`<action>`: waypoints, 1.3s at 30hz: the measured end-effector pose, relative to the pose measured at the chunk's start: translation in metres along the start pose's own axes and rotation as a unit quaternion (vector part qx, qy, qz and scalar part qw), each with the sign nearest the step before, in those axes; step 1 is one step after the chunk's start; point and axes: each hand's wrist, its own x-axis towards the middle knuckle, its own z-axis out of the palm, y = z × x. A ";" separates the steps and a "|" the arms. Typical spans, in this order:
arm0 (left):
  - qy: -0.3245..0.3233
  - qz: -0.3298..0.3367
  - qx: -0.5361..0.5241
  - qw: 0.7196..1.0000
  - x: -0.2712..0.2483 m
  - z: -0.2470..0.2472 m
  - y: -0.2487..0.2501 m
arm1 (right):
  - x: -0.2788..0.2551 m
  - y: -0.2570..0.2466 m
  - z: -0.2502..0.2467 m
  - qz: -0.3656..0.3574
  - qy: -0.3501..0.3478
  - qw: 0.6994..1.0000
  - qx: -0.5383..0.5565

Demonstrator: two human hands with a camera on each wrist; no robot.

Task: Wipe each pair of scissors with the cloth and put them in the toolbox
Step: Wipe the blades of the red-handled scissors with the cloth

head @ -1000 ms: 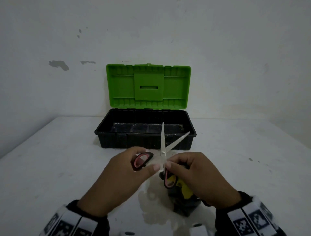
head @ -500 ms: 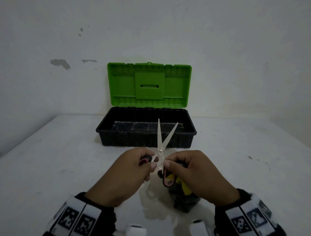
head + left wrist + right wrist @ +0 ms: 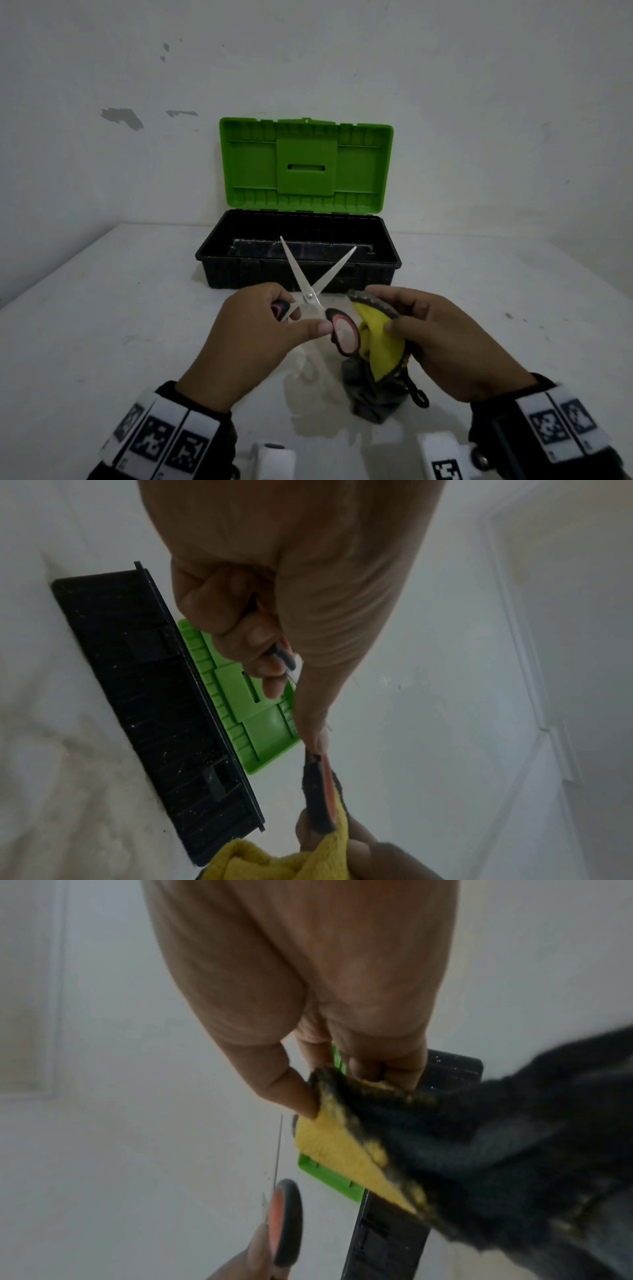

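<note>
My left hand [image 3: 270, 329] grips the black-and-pink handles of a pair of scissors [image 3: 310, 291]; the blades are spread in a V and point up and away toward the toolbox. My right hand [image 3: 428, 329] pinches a yellow and dark grey cloth [image 3: 380, 342] just right of the free handle loop [image 3: 342, 330]. In the right wrist view thumb and fingers pinch the cloth [image 3: 342, 1139], with the scissors handle [image 3: 284, 1221] below. In the left wrist view my fingers curl round one handle [image 3: 284, 653]. The toolbox [image 3: 298, 274] stands open behind, black tray, green lid [image 3: 305, 164] upright.
The toolbox stands at the back of a white table [image 3: 102, 325], against a white wall [image 3: 308, 51] with chipped patches. A damp stain marks the table under my hands. White camera housings [image 3: 442, 455] show at the bottom edge.
The scissors blades have opened wider and tilted left. My right hand has let go of the handle and moved right with the cloth, now pinched in plain view.
</note>
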 end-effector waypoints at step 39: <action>0.012 0.043 0.085 0.995 -0.007 0.011 0.013 | 0.001 0.006 0.056 -0.169 0.185 0.960 -0.122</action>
